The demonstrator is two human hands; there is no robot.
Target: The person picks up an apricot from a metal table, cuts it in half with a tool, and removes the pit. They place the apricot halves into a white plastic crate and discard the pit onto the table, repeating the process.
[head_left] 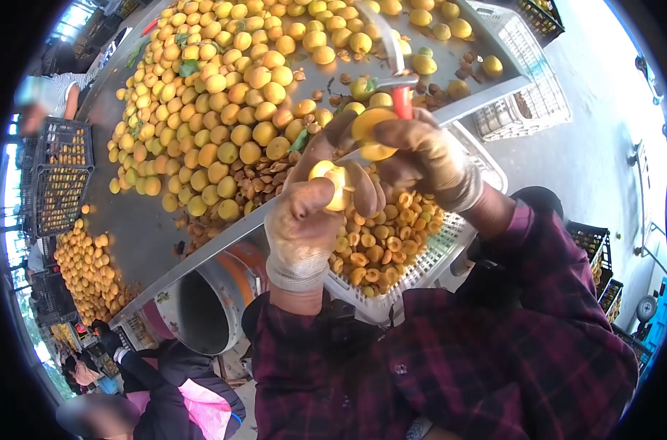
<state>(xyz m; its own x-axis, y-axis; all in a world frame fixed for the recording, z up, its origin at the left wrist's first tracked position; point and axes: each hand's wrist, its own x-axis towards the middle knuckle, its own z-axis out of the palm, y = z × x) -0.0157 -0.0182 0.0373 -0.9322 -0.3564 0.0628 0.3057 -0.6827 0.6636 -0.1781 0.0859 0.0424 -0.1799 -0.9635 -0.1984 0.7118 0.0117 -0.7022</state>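
Observation:
My left hand [301,220] is closed around a yellow apricot [335,183], its thumb pressed on the fruit. Close beside it, my right hand [436,158] grips a red-handled knife [402,101] whose curved metal blade points up over the table. An apricot half [370,126] sits at the fingers of the right hand. Both hands wear thin, stained gloves and meet over the table's edge. Just below them, a white plastic crate [454,238] holds many apricot halves [377,253].
Whole apricots [223,110] heap on a metal table [146,227], with brown pits [264,183] along its near edge. A white crate [528,110] stands right, black crates [63,172] left. A metal bucket [201,308] sits below the table. Another person [172,389] works at lower left.

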